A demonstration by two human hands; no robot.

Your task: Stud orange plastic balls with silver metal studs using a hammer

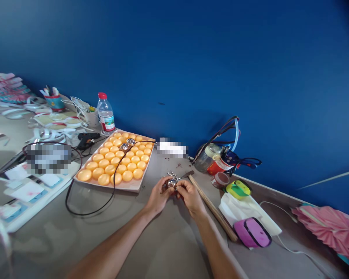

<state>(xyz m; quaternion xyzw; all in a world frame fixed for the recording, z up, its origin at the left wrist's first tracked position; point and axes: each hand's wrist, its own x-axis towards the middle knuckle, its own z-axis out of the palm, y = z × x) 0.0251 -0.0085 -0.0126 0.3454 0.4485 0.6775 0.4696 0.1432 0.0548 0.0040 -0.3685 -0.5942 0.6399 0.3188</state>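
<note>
Between my fingers is a small shiny silver ball that looks faceted or studded. My left hand is closed around its left side. From the right, my right hand pinches at the same ball with thumb and forefinger; whether a tiny piece is in the pinch is hidden. Just beyond the fingertips lies a little heap of silver bits. A hammer with a wooden handle rests beside my right hand. To the left, a shallow tray holds rows of orange balls and two silver balls.
A black cable loops over the tray. Behind stand a water bottle, a glass jar and a red tin. Purple and yellow-green items lie right, near pink pleated material. A blue wall bounds the table.
</note>
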